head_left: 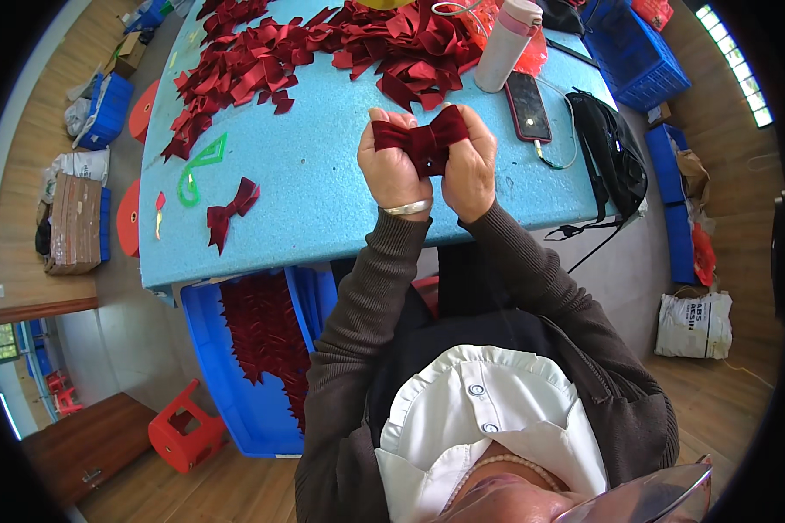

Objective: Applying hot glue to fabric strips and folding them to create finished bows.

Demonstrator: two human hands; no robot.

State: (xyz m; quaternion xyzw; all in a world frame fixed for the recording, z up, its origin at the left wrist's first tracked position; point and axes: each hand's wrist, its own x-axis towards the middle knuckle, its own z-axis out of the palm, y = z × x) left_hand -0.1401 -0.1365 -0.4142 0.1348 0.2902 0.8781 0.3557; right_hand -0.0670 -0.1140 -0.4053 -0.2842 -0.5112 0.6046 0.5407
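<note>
Between my two hands I hold a dark red velvet bow (420, 139) above the near edge of the light blue table. My left hand (391, 167) is closed on the bow's left loop, with a silver bangle on its wrist. On the other side my right hand (471, 166) grips the right loop. The bow's knot and tails show between the hands; the fingertips behind it are partly hidden. Another red bow (232, 213) lies alone on the table to the left. Beyond my hands spreads a large heap of red bows (410, 48).
A green set square (208, 155) lies left on the table (305, 196). Right of my hands are a phone (529, 109) on a cable, a pale bottle (504, 48) and a black backpack (609, 157). A blue crate (266, 427) of red bows stands below the table edge, near a red stool (187, 427).
</note>
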